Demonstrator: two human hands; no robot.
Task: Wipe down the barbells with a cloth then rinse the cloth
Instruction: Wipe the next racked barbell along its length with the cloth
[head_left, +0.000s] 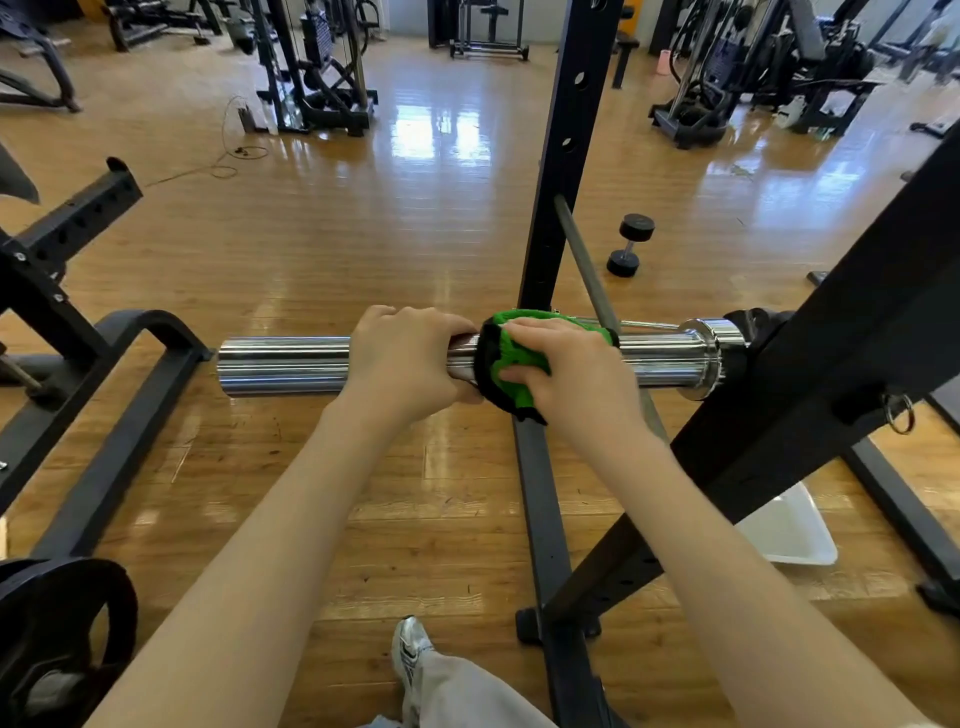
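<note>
At the rack (810, 364), gym floor: chrome barbell sleeve (283, 364) lies level, pointing left, its collar (709, 358) seated against the black slanted upright. Left hand (408, 358) grips the sleeve from above, fingers (441, 319) curled over the top, thumb side toward the person. Right hand (571, 374) sits just beside it, touching distance, pressing a green cloth (511, 358) with black edging around the sleeve; fingers wrapped over the cloth, which bunches under the palm and hangs a little below the bar. Bare chrome shows on both sides of the 2 hands.

Thin grey bar shaft (584, 260) runs back and up behind the cloth, past a black holed post (563, 156). White tub (792, 527) on the wood floor (311, 234), low right, partly hidden behind the upright. 1 black dumbbell (631, 244) lies on the floor beyond the post. Black weight plate (62, 639) at lower left. Person's silver shoe (410, 649) and grey trouser leg at bottom centre. Machines along the far wall, detail too small to read.
</note>
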